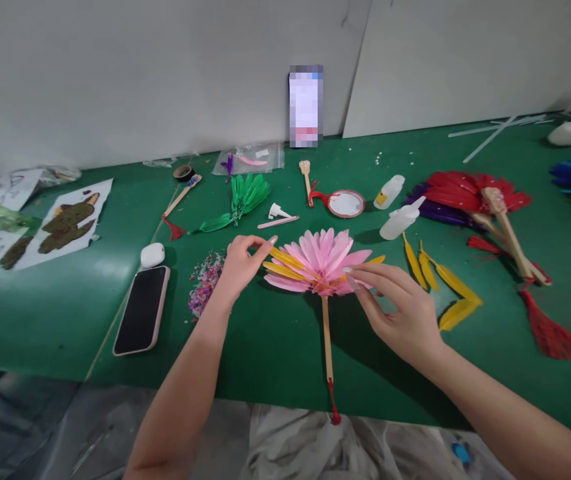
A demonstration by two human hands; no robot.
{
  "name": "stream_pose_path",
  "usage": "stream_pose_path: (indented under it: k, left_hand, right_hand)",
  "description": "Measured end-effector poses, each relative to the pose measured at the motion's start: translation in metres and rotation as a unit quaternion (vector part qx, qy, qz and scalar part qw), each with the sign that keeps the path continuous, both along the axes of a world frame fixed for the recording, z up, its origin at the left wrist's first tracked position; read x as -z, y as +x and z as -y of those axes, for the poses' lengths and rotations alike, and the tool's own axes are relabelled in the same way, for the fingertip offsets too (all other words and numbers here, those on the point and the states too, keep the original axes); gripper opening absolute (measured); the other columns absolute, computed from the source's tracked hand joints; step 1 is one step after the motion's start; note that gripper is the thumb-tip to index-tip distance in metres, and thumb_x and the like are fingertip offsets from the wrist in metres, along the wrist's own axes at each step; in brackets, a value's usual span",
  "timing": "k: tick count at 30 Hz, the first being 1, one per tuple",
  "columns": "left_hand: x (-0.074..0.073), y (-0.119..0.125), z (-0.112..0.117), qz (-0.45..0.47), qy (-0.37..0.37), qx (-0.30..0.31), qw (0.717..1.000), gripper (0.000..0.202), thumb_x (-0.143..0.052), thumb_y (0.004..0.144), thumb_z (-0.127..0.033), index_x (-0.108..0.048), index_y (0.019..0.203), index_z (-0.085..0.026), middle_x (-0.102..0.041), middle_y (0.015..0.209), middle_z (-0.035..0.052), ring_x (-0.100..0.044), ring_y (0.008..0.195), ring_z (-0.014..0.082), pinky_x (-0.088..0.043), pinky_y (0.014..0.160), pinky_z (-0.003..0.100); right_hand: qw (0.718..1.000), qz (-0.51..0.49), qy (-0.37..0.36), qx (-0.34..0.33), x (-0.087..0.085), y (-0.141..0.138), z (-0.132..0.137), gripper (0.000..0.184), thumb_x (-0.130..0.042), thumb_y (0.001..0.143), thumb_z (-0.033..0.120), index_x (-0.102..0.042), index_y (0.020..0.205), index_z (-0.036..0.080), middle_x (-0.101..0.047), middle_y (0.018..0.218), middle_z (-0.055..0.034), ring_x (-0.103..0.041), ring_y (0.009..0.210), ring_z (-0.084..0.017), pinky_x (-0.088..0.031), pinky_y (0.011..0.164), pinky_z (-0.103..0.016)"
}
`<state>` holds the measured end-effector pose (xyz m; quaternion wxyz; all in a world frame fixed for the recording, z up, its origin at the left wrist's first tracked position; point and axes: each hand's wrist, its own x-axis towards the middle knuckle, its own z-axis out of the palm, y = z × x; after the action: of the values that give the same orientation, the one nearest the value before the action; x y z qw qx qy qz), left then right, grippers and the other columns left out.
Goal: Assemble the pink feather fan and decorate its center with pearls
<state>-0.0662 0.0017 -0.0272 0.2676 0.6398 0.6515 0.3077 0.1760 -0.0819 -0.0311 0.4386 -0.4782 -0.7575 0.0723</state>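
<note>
A pink feather fan (326, 257) with a wooden handle (327, 340) and a red tassel lies in front of me. Yellow feathers (285, 269) lie over its pink ones on the left side. My left hand (242, 265) pinches at the tip of a yellow feather there. My right hand (401, 308) is closed at the fan's right side near the feather bases, its fingertips on a yellow feather whose end (378, 260) shows behind them. Exactly what sits between those fingertips is partly hidden. Several loose yellow feathers (458, 283) rest right of this hand.
Glue bottles (400, 219) stand behind my right hand, beside a round white dish (346, 203). Green feathers (250, 195) lie farther back. A red feather fan (470, 193) is at right. Left are a phone (141, 310), an earbud case (152, 255) and colourful bits (208, 283).
</note>
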Motion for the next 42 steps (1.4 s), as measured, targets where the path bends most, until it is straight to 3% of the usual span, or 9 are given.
stream_pose_path:
  k: [6,13,21,32,42]
  left_hand:
    - [0.002,-0.003,0.000,-0.003,0.014,0.008,1.000,0.022,-0.064,0.076,-0.040,-0.065,0.069,-0.019,-0.058,0.078,0.0019,-0.051,0.071,0.0151,-0.037,0.065,0.027]
    - [0.002,0.000,-0.001,-0.003,0.024,0.002,1.000,0.019,-0.064,0.077,-0.037,-0.065,0.068,-0.019,-0.058,0.077,0.0013,-0.052,0.071,0.0148,-0.038,0.066,0.028]
    - [0.007,-0.002,-0.005,0.011,0.026,0.018,0.999,0.019,-0.065,0.077,-0.036,-0.066,0.068,-0.020,-0.059,0.079,0.0016,-0.050,0.071,0.0141,-0.038,0.063,0.027]
    - [0.004,0.001,-0.006,0.039,-0.001,0.035,0.999,0.022,-0.064,0.077,-0.038,-0.066,0.067,-0.020,-0.057,0.079,0.0017,-0.050,0.068,0.0129,-0.037,0.060,0.027]
    - [0.006,0.002,-0.006,0.033,0.019,0.045,0.998,0.019,-0.065,0.078,-0.035,-0.065,0.066,-0.020,-0.056,0.077,0.0013,-0.050,0.068,0.0124,-0.038,0.062,0.027]
  right_hand:
    - [0.990,0.139,0.013,0.022,0.006,-0.005,0.000,0.025,-0.059,0.085,0.022,-0.062,0.109,0.018,-0.055,0.125,-0.0156,-0.053,0.110,-0.030,-0.045,0.088,-0.048]
    - [0.976,0.217,-0.011,-0.028,0.014,-0.005,0.000,0.044,-0.053,0.089,0.038,-0.051,0.128,0.016,-0.038,0.143,-0.0173,-0.033,0.132,-0.031,-0.028,0.106,-0.053]
    - [0.963,0.262,-0.042,-0.050,0.016,-0.007,0.000,0.054,-0.046,0.090,0.048,-0.045,0.135,0.020,-0.031,0.147,-0.0159,-0.026,0.136,-0.030,-0.019,0.109,-0.053]
    - [0.959,0.278,-0.047,-0.042,0.018,-0.009,0.000,0.056,-0.042,0.092,0.047,-0.037,0.140,0.019,-0.029,0.149,-0.0150,-0.023,0.138,-0.027,-0.018,0.110,-0.052]
    - [0.954,0.294,-0.044,-0.038,0.020,-0.008,0.002,0.058,-0.041,0.092,0.049,-0.038,0.140,0.018,-0.030,0.148,-0.0146,-0.025,0.137,-0.027,-0.016,0.111,-0.051]
